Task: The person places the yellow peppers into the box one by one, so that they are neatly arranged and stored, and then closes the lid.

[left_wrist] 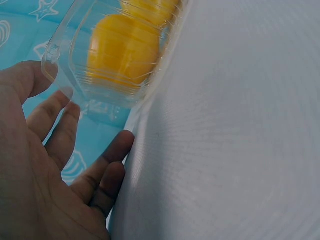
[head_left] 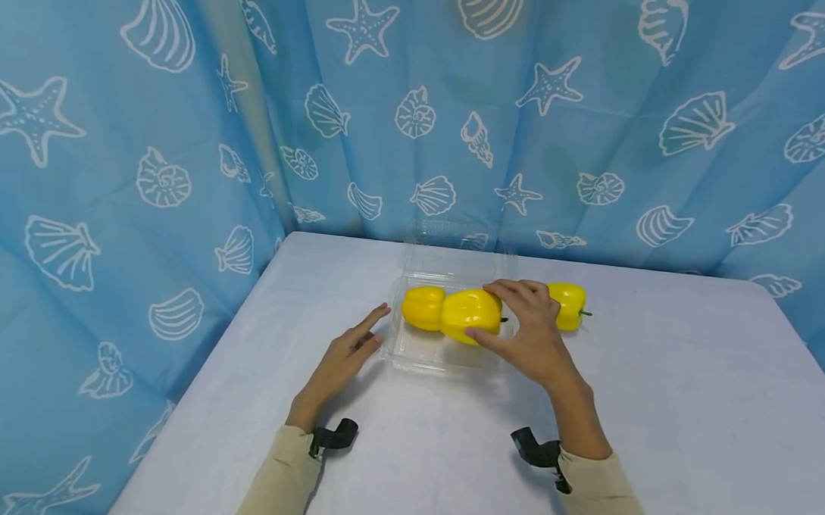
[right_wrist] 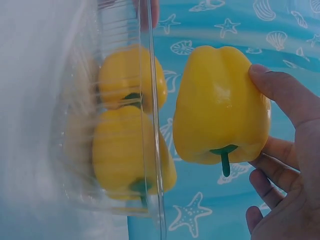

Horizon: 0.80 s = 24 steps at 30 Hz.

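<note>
A clear plastic clamshell container [head_left: 436, 353] sits on the white table with its lid [head_left: 457, 251] standing open at the back. One yellow pepper [head_left: 422, 307] lies in its left part. My right hand [head_left: 522, 326] grips a second yellow pepper [head_left: 470, 314] over the container, thumb on the near side and fingers on top. In the right wrist view the held pepper [right_wrist: 220, 105] hangs stem down beside the container's rim [right_wrist: 150, 100], and two yellow peppers show through the plastic. My left hand [head_left: 351, 350] lies open, fingertips at the container's left front corner [left_wrist: 60, 62].
A third yellow pepper [head_left: 569, 305] lies on the table [head_left: 652, 417] just right of my right hand. A blue curtain [head_left: 150, 165] with shells and starfish hangs close behind and to the left. The table's left edge runs near my left arm.
</note>
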### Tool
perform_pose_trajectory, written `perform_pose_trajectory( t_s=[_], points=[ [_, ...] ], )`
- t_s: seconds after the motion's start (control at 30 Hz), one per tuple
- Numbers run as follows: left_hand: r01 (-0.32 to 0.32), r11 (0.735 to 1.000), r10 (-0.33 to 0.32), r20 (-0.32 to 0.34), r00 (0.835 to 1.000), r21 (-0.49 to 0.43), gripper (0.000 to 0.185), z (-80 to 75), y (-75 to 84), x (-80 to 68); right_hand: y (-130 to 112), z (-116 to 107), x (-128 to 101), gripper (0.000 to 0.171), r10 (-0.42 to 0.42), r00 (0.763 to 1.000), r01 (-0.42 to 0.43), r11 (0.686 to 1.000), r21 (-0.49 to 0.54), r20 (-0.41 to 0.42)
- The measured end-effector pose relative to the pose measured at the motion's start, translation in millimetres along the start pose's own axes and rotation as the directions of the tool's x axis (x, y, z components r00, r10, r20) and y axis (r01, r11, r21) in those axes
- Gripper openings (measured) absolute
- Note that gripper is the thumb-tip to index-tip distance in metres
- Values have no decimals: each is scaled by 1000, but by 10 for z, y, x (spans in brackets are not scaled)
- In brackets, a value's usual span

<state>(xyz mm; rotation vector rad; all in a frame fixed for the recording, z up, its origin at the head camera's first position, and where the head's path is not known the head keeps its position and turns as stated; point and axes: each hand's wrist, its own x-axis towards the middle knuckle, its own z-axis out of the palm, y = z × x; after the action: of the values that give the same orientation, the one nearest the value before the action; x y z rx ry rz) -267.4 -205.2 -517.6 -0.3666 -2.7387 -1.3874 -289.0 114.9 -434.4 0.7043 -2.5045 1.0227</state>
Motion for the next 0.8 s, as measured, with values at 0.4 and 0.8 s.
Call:
perform_pose_trajectory(
  t_s=[0.4,0.8],
  points=[
    [-14,1000,15,-7,1000,15,51,-8,15,-6,-83,92,19,66,22,999,-23,999,34,27],
    [-4,1000,5,-13,1000,14,50,-4,-7,1,-139,240,60,66,-13,999,11,999,52,29]
  ],
)
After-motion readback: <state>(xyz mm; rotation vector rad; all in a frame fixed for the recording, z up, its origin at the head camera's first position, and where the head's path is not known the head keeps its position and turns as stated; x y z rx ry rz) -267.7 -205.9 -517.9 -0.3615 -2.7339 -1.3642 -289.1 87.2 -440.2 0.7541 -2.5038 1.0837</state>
